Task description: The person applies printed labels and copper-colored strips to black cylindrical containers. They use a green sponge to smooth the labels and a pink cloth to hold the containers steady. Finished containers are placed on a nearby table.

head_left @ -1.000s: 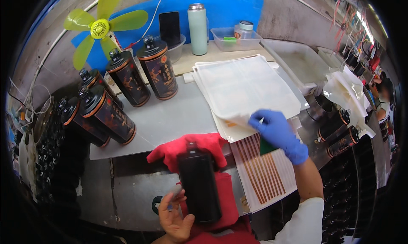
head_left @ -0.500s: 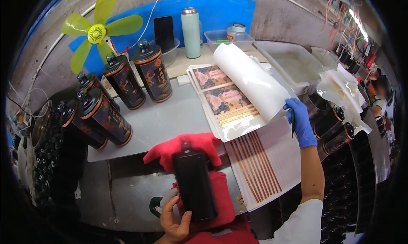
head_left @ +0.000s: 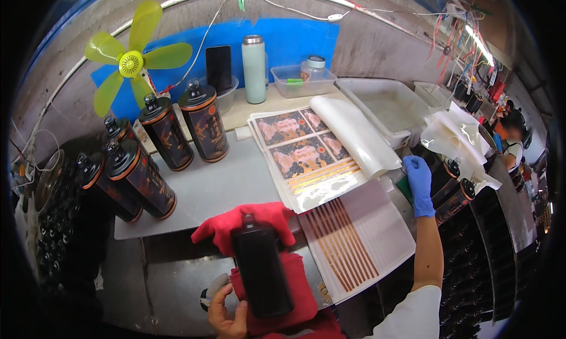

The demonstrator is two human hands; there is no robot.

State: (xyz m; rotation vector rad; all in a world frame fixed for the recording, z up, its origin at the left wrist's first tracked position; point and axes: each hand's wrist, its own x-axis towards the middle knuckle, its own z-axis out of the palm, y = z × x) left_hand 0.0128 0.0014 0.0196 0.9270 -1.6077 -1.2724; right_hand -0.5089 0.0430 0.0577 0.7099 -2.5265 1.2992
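Note:
A plain black bottle (head_left: 262, 271) lies on a folded red cloth (head_left: 303, 280), its neck toward another crumpled red cloth (head_left: 212, 236). Beside its lower left edge is my bare left hand (head_left: 229, 321), thumb and finger apart, not gripping it. A grey cover seems to sit on one fingertip. My right hand (head_left: 418, 188), in a blue glove, is closed at the right edge of the sheets; what it holds is hidden. Near it shows a dark green piece (head_left: 404, 188). A white film (head_left: 354, 135) curls back over printed label sheets (head_left: 300, 150). Below lies a sheet of copper-coloured strips (head_left: 339, 244).
Several labelled black bottles (head_left: 203, 123) stand at the left of the grey board (head_left: 242, 174). Behind are a yellow-green fan (head_left: 131, 63), a phone (head_left: 219, 67), a pale green flask (head_left: 254, 70) and a white tub (head_left: 383, 109). Another person (head_left: 513, 141) is at far right.
My right hand has let go of the curled film, which has sunk back and uncovered more labels. The pointed tool in that hand no longer shows. My left hand stays by the bottle.

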